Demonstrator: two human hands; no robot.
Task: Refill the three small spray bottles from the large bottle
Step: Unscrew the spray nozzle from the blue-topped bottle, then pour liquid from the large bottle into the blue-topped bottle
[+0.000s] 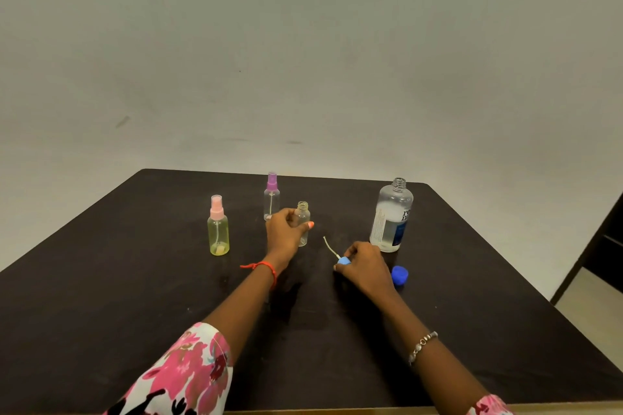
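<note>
I see my left hand (286, 226) with its fingers (308, 225) wrapped around an open small bottle (303, 212) that stands upright near the middle of the dark surface (101, 296); its neck is bare and it looks empty or nearly empty, as far as I can judge. My right hand (364, 266) rests low on the surface and its fingers pinch the light blue spray head (344, 260), whose thin dip tube (328, 246) points away toward the far side. The large bottle (391, 216) stands upright to the right, just behind this hand, with its mouth open and clear liquid filling the lower part; its blue cap (400, 275) lies on the surface just beside my right hand. The pink-capped bottle (218, 229) on the left is closed and holds yellowish liquid, and the purple-capped bottle (271, 197) behind my left hand is closed and seems almost empty. I judge that the task is at an early point: one bottle is opened and ready, no pouring is visible, and at least two bottles are left to fill. On the label of the large bottle I can read only "re" and a cut "n" below it; the small print is too fine.
</note>
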